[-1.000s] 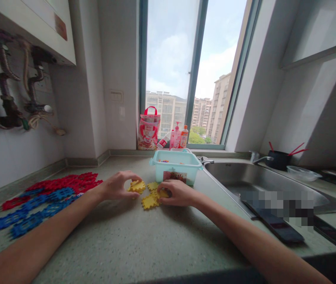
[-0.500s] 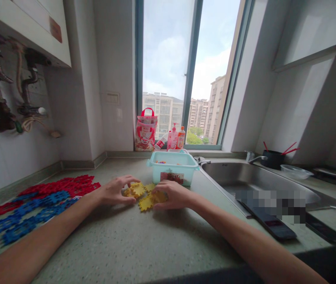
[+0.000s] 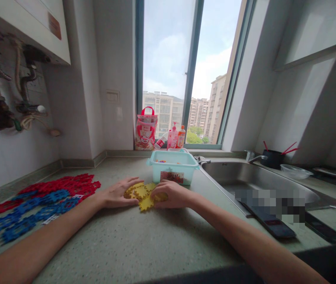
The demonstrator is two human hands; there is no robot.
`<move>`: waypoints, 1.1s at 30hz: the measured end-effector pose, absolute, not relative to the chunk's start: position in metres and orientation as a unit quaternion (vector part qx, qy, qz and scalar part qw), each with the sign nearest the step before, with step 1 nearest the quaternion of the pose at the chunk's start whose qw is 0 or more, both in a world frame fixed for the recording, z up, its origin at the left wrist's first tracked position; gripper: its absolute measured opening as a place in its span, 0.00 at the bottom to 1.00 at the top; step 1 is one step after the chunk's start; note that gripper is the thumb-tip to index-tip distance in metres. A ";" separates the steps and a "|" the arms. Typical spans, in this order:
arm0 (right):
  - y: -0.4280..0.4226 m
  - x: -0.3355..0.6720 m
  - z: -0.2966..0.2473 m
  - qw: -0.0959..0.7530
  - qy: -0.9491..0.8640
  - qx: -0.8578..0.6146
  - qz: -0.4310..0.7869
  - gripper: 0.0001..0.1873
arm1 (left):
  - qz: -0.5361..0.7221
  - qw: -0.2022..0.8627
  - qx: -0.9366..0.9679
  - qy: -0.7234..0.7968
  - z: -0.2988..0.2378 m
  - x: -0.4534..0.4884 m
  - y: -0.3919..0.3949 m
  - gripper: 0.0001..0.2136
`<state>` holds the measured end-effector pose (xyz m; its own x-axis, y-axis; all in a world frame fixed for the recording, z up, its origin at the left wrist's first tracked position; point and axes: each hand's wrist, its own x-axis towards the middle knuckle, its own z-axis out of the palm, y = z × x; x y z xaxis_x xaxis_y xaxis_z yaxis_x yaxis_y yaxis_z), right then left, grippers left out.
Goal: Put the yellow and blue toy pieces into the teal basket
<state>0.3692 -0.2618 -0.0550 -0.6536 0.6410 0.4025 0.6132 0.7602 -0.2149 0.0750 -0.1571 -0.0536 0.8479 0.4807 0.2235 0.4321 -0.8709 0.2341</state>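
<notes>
Several yellow toothed puzzle tiles [image 3: 143,195] lie together on the speckled countertop [image 3: 132,240]. My left hand [image 3: 119,193] rests flat on the left tiles, fingers stretched out over them. My right hand [image 3: 170,194] is curled over the right tiles, fingertips pressing on them. Just behind the tiles stands a pale teal plastic box [image 3: 173,166] with small coloured pieces inside.
Red tiles [image 3: 67,184] and blue tiles [image 3: 28,216] are spread out at the left. A steel sink [image 3: 253,179] lies to the right, with dark flat devices [image 3: 274,227] along its front edge. A red bag [image 3: 145,133] and bottles [image 3: 177,137] stand on the window sill.
My left hand has lowered from a pinch on one yellow tile to lying flat, and the tiles have been pushed closer together. The view has shifted slightly.
</notes>
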 end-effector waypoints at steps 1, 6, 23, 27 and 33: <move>-0.262 0.369 -0.054 0.233 -0.909 -0.345 0.032 0.17 | 0.125 0.097 0.958 0.239 -0.053 0.075 -0.158 0.39; -0.264 0.371 -0.053 0.228 -0.908 -0.350 0.039 0.24 | 0.115 0.129 0.959 0.225 -0.049 0.078 -0.161 0.34; -0.258 0.370 -0.062 0.260 -0.890 -0.374 0.033 0.21 | 0.147 0.101 0.955 0.238 -0.048 0.081 -0.168 0.27; -0.260 0.369 -0.062 0.271 -0.881 -0.389 0.012 0.23 | 0.141 0.076 0.958 0.237 -0.045 0.083 -0.173 0.22; -0.265 0.369 -0.055 0.329 -0.865 -0.377 -0.023 0.19 | 0.126 0.036 0.965 0.226 -0.046 0.085 -0.175 0.17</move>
